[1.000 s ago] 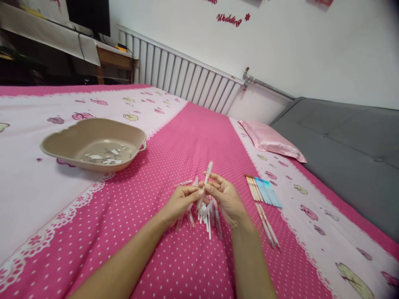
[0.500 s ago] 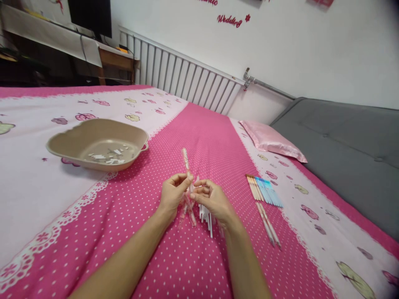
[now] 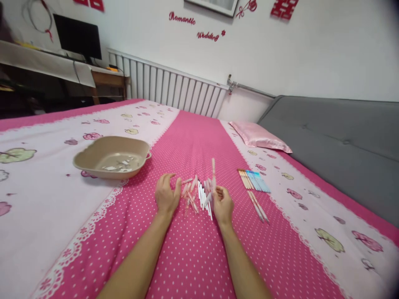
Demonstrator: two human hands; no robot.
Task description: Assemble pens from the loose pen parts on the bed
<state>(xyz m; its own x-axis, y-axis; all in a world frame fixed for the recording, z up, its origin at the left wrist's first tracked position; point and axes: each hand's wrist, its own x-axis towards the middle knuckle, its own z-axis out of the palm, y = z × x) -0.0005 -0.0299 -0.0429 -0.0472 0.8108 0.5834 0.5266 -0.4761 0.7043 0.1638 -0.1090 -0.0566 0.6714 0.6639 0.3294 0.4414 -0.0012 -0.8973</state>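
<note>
My right hand (image 3: pixel 223 204) is closed on a thin pink pen (image 3: pixel 213 174) that stands nearly upright above it. My left hand (image 3: pixel 166 195) rests on the pink dotted bedspread with its fingers spread, touching the left edge of a loose pile of pink and white pens (image 3: pixel 198 194) lying between the two hands. Nothing is in the left hand.
A tan plastic basin (image 3: pixel 93 160) holding small white scraps sits to the left. Rows of orange, blue and pink pens (image 3: pixel 254 182) lie to the right. A pink pillow (image 3: pixel 260 137), a grey headboard (image 3: pixel 336 141) and a white radiator (image 3: pixel 174 87) lie beyond.
The pen passed from both hands into my right hand alone. My left hand let go and dropped onto the bed beside the pile. The camera tilted up and back.
</note>
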